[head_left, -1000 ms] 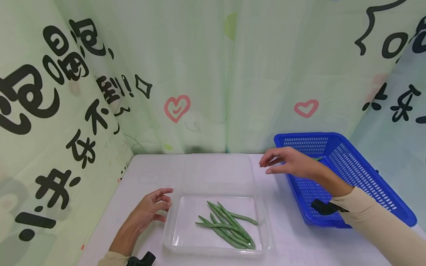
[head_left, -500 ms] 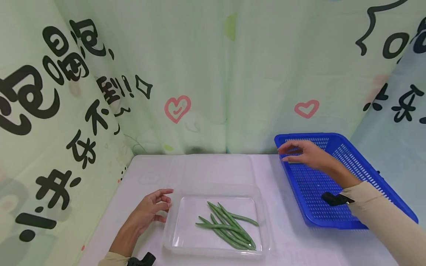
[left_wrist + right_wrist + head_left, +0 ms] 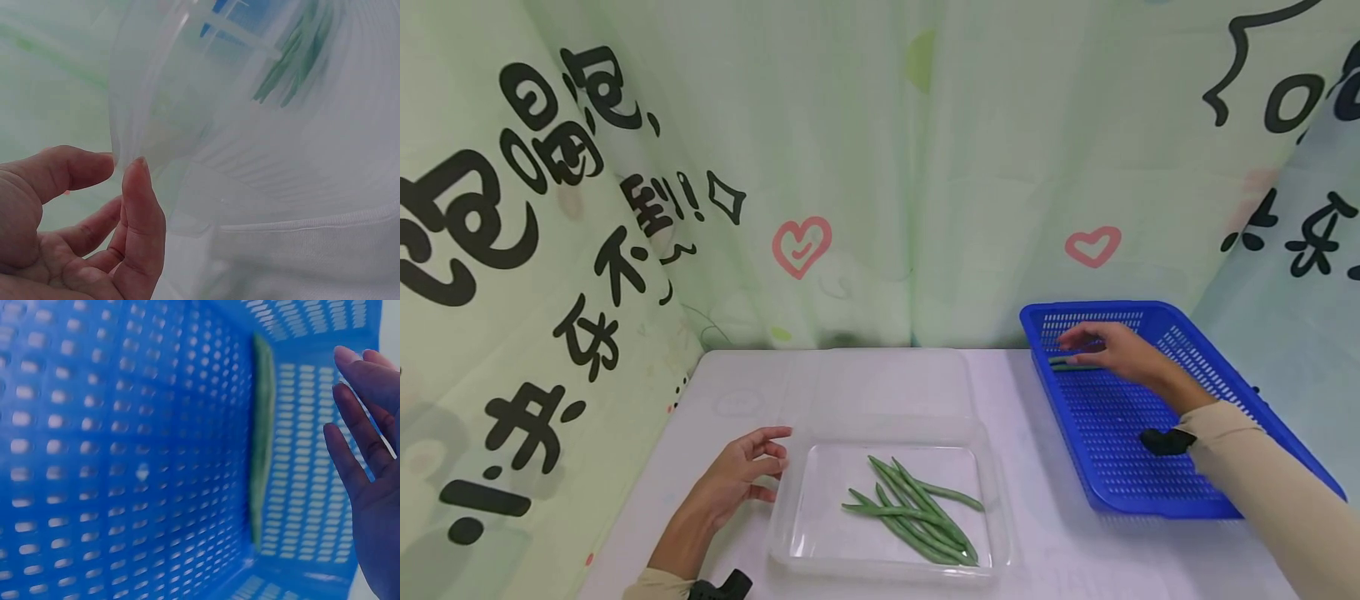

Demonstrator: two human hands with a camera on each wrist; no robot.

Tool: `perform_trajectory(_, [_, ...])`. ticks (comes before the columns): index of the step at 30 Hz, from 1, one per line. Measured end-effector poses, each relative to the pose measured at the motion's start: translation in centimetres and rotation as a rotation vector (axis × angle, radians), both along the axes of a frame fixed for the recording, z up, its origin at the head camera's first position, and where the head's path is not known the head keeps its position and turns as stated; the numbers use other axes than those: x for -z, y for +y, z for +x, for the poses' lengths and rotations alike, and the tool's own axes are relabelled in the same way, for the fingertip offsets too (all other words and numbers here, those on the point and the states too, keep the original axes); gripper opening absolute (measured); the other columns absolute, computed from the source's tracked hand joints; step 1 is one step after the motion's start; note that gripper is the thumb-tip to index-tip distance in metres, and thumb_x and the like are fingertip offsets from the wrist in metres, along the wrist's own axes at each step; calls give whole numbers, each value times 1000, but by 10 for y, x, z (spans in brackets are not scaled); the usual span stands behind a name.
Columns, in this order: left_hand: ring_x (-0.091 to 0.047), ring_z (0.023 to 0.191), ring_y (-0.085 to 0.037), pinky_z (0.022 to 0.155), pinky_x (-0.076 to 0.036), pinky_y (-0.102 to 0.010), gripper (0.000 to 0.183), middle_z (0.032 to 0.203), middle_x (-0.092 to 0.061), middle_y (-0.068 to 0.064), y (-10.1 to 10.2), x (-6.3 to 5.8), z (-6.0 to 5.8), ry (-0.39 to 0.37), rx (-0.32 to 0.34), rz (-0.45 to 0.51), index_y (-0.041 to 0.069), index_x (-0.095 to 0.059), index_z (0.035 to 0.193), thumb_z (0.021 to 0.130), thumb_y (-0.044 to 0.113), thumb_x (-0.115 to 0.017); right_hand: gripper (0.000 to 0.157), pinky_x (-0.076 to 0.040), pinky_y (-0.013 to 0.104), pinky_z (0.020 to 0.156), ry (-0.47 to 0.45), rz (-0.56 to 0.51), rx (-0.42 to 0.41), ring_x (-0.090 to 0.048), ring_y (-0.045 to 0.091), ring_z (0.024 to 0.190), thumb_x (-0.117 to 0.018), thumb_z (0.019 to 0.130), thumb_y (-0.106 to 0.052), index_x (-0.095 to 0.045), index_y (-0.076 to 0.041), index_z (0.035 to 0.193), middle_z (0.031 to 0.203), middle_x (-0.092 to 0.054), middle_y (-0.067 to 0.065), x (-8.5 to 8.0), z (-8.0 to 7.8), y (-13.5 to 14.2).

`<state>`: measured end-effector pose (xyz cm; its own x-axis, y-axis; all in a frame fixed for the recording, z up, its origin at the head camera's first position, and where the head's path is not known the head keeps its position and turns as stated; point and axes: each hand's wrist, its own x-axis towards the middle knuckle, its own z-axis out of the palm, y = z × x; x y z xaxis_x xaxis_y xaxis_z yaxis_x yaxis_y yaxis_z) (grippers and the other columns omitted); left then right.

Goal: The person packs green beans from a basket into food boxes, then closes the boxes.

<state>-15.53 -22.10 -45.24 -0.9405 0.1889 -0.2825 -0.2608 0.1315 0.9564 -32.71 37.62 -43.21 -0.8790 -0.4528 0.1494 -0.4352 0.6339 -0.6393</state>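
Note:
A clear plastic box (image 3: 790, 533) with a pile of several green beans (image 3: 917, 517) in it stands on the white table. At its left rim is my left hand (image 3: 741, 471); in the left wrist view the thumb and a finger (image 3: 140, 200) pinch the thin edge of the plastic. My right hand (image 3: 1108, 348), holding nothing, hovers inside the blue basket (image 3: 1150, 492) near its far end, fingers loosely bent and apart. Green beans (image 3: 261, 444) lie along the basket's end wall, just beside the fingers in the right wrist view; the hand partly hides them in the head view.
The box's clear lid (image 3: 880, 379) lies folded back behind it on the white table (image 3: 730, 383). A printed pale green curtain (image 3: 865, 167) encloses the back and sides. The basket's tall perforated walls surround the right hand.
My right hand has moved right from beyond the basket's left rim to over its inside, uncovering part of the beans there. The left hand and the box have stayed put.

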Motion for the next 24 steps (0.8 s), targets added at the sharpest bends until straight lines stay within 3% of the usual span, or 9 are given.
perform_trajectory(10, [-63,89,-22,58,-57,-29,57,103,-57,-4,0,0,-2,12,-4,-4,-2,-44,148,95,3,-64,30,-49,13,87,-138,82,58,-65,39,111,-70,94,-5,-67,2,123,119,-70,20,15,-9,23])
perform_trajectory(18, [-63,89,-22,58,-57,-28,57,103,-58,-3,0,3,-3,13,-1,-9,-2,-44,147,94,4,-65,28,-54,28,91,-185,146,66,-65,36,110,-72,93,-8,-69,4,119,115,-71,18,22,-12,36])
perform_trajectory(22, [-62,89,-21,58,-57,-28,57,102,-58,-3,0,3,-3,10,-6,-10,-2,-44,147,94,4,-64,26,-54,25,86,-185,149,51,-66,33,105,-71,93,-4,-68,7,116,111,-71,18,23,-13,36])
perform_trajectory(24, [-62,89,-22,58,-57,-28,57,102,-58,-3,0,3,-3,8,-9,-12,-2,-44,147,94,4,-64,24,-56,32,89,-168,168,50,-66,34,103,-71,92,-1,-69,7,115,109,-72,17,22,-13,35])
